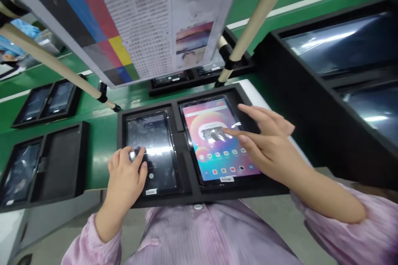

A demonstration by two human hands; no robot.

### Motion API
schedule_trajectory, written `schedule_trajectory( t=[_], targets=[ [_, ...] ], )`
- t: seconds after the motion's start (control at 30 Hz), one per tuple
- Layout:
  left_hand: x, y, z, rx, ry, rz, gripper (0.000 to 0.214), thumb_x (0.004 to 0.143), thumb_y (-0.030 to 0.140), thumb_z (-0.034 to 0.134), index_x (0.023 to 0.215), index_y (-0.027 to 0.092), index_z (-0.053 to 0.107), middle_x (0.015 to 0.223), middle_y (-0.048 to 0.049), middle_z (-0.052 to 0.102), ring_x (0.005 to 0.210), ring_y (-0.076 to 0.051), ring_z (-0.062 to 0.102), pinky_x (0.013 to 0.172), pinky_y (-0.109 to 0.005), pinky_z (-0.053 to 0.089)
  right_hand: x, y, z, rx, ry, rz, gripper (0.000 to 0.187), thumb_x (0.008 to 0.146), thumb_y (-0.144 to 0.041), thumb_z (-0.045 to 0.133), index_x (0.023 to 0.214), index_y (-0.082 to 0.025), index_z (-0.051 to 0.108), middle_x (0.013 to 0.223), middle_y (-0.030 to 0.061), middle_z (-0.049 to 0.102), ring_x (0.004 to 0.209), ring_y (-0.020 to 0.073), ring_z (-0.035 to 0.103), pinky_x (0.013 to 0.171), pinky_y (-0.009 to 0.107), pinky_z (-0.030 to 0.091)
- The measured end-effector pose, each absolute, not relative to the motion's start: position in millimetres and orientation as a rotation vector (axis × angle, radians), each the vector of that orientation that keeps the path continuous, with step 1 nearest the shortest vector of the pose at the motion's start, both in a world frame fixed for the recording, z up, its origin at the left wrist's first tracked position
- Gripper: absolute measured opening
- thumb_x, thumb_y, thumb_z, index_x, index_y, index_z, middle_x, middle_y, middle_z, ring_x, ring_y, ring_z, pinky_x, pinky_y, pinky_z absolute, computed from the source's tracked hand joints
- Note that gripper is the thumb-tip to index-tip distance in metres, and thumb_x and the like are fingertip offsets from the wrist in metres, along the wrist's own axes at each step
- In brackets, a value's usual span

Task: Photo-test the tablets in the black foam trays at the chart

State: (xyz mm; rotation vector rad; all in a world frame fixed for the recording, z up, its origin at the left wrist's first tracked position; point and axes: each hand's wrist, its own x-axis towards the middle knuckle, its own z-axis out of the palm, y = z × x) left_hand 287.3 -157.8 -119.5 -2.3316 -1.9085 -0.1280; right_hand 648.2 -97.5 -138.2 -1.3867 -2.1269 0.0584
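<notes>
Two tablets lie side by side in a black foam tray [194,186]. My right hand [267,145] reaches over the right tablet [214,161], its index finger stretched to the white pop-up on the lit, colourful home screen and its other fingers apart. Over the left edge of the left tablet [158,132] rests my left hand [127,176], holding nothing I can see, fingers bent and spread, tips at the dark screen. A small shiny spot shows between its fingers; I cannot make out what it is. Each tablet has a white label at its lower edge.
A printed sheet with colour blocks [124,29] hangs above on beige pipes [258,16]. More foam trays stand left, one with a bare compartment [60,165], and behind. At right a tall black foam stack [289,91] holds tablets. The bench [101,153] is green.
</notes>
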Motion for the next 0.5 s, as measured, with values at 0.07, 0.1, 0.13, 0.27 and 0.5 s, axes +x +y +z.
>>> schedule_trajectory(
  t=[0.07,0.1,0.13,0.27,0.5],
  targets=[
    [286,-159,-120,-2.372,-1.886,-0.174,0.04,0.098,0.027,0.044,0.126,0.017,0.071,0.116,-0.0188,0.049,0.109,-0.036,0.045,0.093,-0.06,0.043,655,-103,-139,-1.492,-2.126,0.005,0.038,0.103,-0.029,0.044,0.1,-0.028,0.082,0.15,0.0097,0.05,0.136,0.0387,0.046,0.102,0.061,0.037],
    [285,-160,-120,-2.394,-1.876,-0.213,0.041,0.099,0.028,0.043,0.128,0.016,0.07,0.116,-0.0188,0.049,0.11,-0.036,0.046,0.095,-0.061,0.042,659,-106,-141,-1.538,-2.126,-0.014,0.038,0.103,-0.028,0.045,0.098,-0.029,0.082,0.148,0.0097,0.053,0.135,0.0384,0.047,0.102,0.06,0.037],
    [284,-161,-120,-2.415,-1.866,-0.251,0.041,0.1,0.027,0.042,0.129,0.016,0.069,0.116,-0.0189,0.048,0.111,-0.035,0.046,0.097,-0.062,0.04,662,-108,-143,-1.575,-2.128,-0.02,0.037,0.103,-0.028,0.046,0.097,-0.029,0.082,0.147,0.0091,0.054,0.135,0.0381,0.047,0.101,0.06,0.037],
    [287,-164,-123,-2.483,-1.834,-0.32,0.041,0.099,0.025,0.042,0.128,0.016,0.069,0.115,-0.018,0.049,0.112,-0.034,0.047,0.098,-0.061,0.037,672,-113,-150,-1.62,-2.13,0.023,0.036,0.102,-0.028,0.048,0.095,-0.035,0.082,0.148,0.005,0.054,0.137,0.0366,0.044,0.1,0.057,0.035],
    [304,-164,-125,-2.483,-1.807,-0.312,0.038,0.097,0.023,0.048,0.127,0.022,0.07,0.12,-0.0174,0.048,0.112,-0.034,0.045,0.096,-0.059,0.04,670,-108,-156,-1.514,-2.132,-0.021,0.036,0.102,-0.029,0.046,0.098,-0.032,0.082,0.146,0.0069,0.056,0.135,0.0365,0.047,0.101,0.057,0.036]
  ],
)
